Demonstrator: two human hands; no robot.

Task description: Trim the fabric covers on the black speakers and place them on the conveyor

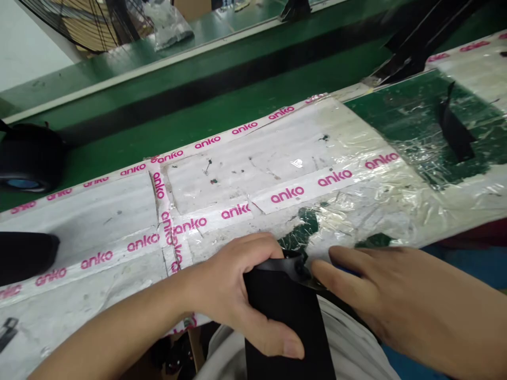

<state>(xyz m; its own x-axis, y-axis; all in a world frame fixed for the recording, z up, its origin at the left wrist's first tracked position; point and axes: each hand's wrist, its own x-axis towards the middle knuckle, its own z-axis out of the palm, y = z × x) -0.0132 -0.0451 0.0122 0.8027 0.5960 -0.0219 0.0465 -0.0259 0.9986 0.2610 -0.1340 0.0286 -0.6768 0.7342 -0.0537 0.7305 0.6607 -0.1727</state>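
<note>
My left hand (247, 298) is closed around a black flat-sided piece (285, 322) near the table's front edge, with its thumb lying along the near face. A dark curved part (287, 266) runs across the top end of this piece. At that end my right hand (396, 295) is closed, its thumb and forefinger beside the curved part. A bit of blue and a dark edge show between the right fingers, but most of what they hold is hidden. The lower end of the black piece leaves the picture at the bottom, in front of grey clothing.
Worn white covering and pink-lettered "anko" tape (287, 194) cover the table. A green belt (222, 108) runs behind, bearing a black rounded object (29, 155). Another black object (27, 256) lies left. A black strip (455, 129) rests on the right-hand green patch.
</note>
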